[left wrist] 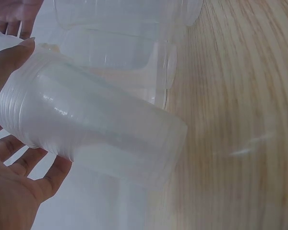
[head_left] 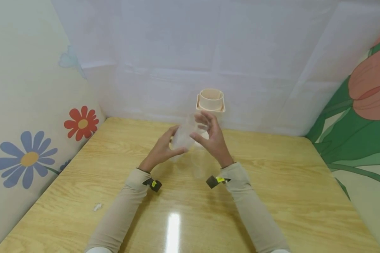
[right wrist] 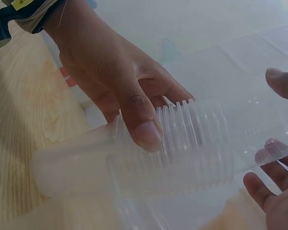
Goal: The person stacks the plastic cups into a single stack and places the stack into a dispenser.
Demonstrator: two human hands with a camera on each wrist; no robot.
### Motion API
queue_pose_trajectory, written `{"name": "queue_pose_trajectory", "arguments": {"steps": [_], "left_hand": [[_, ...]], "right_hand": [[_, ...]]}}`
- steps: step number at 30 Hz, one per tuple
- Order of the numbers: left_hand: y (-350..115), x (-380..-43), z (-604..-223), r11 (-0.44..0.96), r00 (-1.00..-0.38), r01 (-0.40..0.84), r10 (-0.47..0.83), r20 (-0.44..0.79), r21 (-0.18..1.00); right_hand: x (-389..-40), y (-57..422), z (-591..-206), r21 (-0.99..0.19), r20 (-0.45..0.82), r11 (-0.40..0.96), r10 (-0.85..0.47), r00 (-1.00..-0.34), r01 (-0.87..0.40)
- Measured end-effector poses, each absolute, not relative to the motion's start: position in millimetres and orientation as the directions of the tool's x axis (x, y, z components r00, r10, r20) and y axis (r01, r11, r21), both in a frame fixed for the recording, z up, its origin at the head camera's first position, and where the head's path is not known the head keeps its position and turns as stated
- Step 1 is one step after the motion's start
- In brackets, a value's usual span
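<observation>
This looks like an indoor table nook; home or workplace, one cannot tell. A wood-grain table (head_left: 288, 189) spans the lower frame, a creased white sheet (head_left: 177, 42) hangs across the top, and flower-decorated walls (head_left: 28, 88) flank both sides.

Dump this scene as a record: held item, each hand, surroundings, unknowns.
held_item: stack of clear plastic cups, tilted, cup count unclear
left_hand: left hand grips the stack around its rims, thumb on one side, fingers on the other
right_hand: right hand by the rim end, fingers and thumb apart; firm grip cannot be told
behind_hands: cream fixture with a round ring
surface: wood-grain table
on_surface: small white scrap
backdrop: white sheet
</observation>
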State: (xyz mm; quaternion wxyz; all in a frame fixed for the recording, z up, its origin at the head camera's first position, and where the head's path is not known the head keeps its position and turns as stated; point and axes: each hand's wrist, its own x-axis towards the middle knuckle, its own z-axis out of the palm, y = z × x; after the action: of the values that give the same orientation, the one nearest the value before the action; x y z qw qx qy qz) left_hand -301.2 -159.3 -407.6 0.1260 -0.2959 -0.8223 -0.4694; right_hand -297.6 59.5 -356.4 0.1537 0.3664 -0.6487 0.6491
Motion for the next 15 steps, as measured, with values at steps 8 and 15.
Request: {"name": "queue_pose_trajectory", "arguments": {"steps": [8,15], "left_hand": [[-157.8,-298.3,-404.0,0.371,-0.787,0.613,0.370,0.494,0.698],[-154.4,-295.6,-400.6,0.373,-0.797,0.600,0.356,0.488,0.707]], "right_hand": [[-300.4,58.4,-361.8,-0.736,0.656,-0.049,-0.297,-0.694,-0.675],[-299.7,57.1,-363.7,-0.759,0.611,0.023,-0.316,-0.725,-0.650]]}}
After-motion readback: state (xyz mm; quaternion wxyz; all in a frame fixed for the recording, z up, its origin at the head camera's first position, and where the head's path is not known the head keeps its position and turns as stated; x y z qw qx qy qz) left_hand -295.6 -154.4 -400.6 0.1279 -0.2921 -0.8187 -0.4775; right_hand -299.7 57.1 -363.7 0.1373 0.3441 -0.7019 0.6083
